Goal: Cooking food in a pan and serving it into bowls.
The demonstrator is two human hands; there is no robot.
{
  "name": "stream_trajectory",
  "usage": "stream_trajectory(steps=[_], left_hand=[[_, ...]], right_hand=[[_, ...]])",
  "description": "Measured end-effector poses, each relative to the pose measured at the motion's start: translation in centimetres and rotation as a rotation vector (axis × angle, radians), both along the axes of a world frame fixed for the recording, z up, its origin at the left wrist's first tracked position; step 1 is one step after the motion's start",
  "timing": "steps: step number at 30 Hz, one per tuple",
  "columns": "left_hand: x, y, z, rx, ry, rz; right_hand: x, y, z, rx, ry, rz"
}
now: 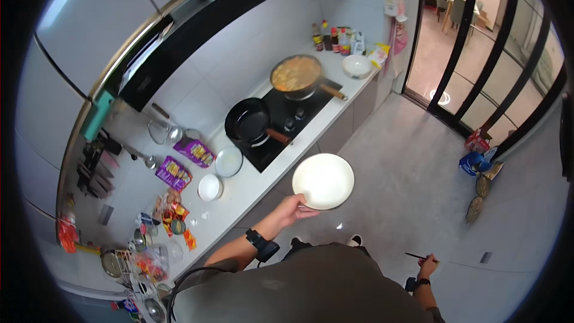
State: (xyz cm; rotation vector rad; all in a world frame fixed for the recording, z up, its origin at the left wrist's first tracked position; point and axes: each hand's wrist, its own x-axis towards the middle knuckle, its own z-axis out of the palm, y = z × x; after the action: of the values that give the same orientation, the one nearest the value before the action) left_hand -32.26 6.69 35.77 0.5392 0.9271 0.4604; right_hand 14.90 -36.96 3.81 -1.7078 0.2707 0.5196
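My left hand (pixel 292 211) grips the near rim of a round white bowl (pixel 323 180), thumb on the inside and fingers beneath. No food shows in this bowl, which I hold over the floor in front of the counter. Off to the right, low in the view, my right hand (pixel 429 265) is closed around a thin dark utensil (pixel 415 255), perhaps chopsticks. On the black cooktop (pixel 287 119), a wooden-handled pan (pixel 297 74) holds orange and yellowish food. Beside it sits a black, deep pan (pixel 248 122) with a brown handle.
A white bowl (pixel 357 66) and sauce bottles (pixel 334 39) stand past the cooktop. On the nearer counter are a plate (pixel 228 162), a small white bowl (pixel 210 187) and purple packages (pixel 174 173). Bags (pixel 475 161) lie by the glass sliding door (pixel 480 63). A range hood (pixel 215 22) overhangs the counter.
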Motion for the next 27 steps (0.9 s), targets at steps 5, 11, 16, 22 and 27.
stream_trajectory(steps=[5,11,16,22,27], left_hand=[[9.8,1.2,-2.0,-0.148,0.042,-0.113],[17.7,3.4,-3.6,-0.172,0.043,-0.156],[20.6,6.8,-4.9,-0.219,0.061,-0.176],[21.6,12.6,-8.5,-0.276,0.115,-0.099],[23.3,18.1,-12.4,-0.336,0.098,-0.07]], right_hand=[[3.0,-4.0,1.9,0.0,-0.025,-0.09],[2.7,-5.9,2.3,0.044,-0.056,-0.322],[4.9,-4.0,0.0,0.058,0.03,-0.361],[11.7,10.8,2.9,0.017,-0.075,-0.074],[17.3,27.5,7.9,-0.12,-0.194,0.279]])
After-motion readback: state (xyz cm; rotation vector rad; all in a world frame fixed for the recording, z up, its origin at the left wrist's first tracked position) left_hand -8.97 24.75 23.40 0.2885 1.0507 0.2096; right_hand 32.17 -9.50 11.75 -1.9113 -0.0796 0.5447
